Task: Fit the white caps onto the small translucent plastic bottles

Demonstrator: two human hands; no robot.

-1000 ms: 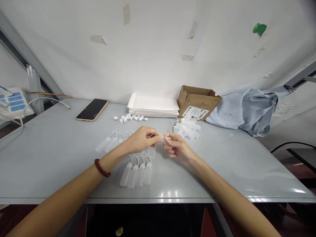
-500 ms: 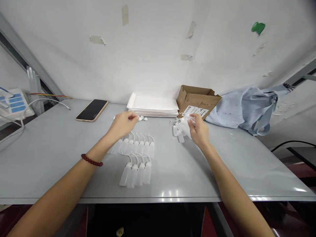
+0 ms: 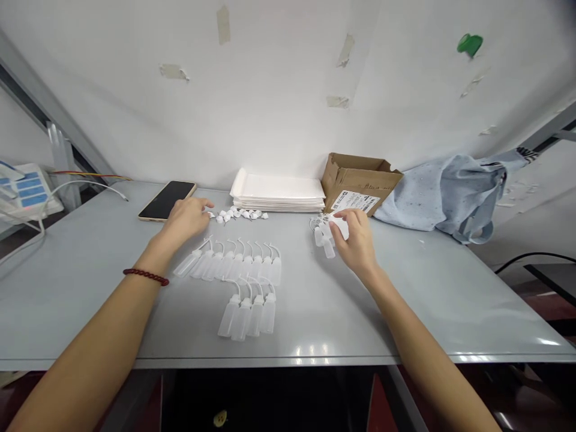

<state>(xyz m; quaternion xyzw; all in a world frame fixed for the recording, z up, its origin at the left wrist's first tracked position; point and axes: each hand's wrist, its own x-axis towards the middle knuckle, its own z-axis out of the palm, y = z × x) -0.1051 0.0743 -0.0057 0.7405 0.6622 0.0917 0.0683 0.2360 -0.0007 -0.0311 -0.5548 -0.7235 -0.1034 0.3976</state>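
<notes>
My left hand (image 3: 188, 219) is over the left end of a row of small white caps (image 3: 234, 213), fingers stretched out and apart, with nothing seen in them. My right hand (image 3: 357, 243) is at a small heap of translucent plastic bottles (image 3: 324, 239), thumb and fingers around a whitish squeeze bottle (image 3: 342, 227) that they partly hide. Between the hands, several bottles with thin bent spouts (image 3: 229, 264) lie side by side in a row. Nearer the front edge, a shorter row of the same bottles (image 3: 247, 318) lies on the grey table (image 3: 315, 312).
A phone (image 3: 166, 200) lies behind my left hand. White padded envelopes (image 3: 279, 192) are stacked against the wall beside an open cardboard box (image 3: 364, 183). Light blue cloth (image 3: 427, 195) lies at the back right. A white cable (image 3: 90, 182) and a power strip (image 3: 29, 189) are at the left.
My left hand has moved left and its pinched fingers have spread, uncovering the caps and the left end of the bottle row. My right hand has shifted slightly left at the heap.
</notes>
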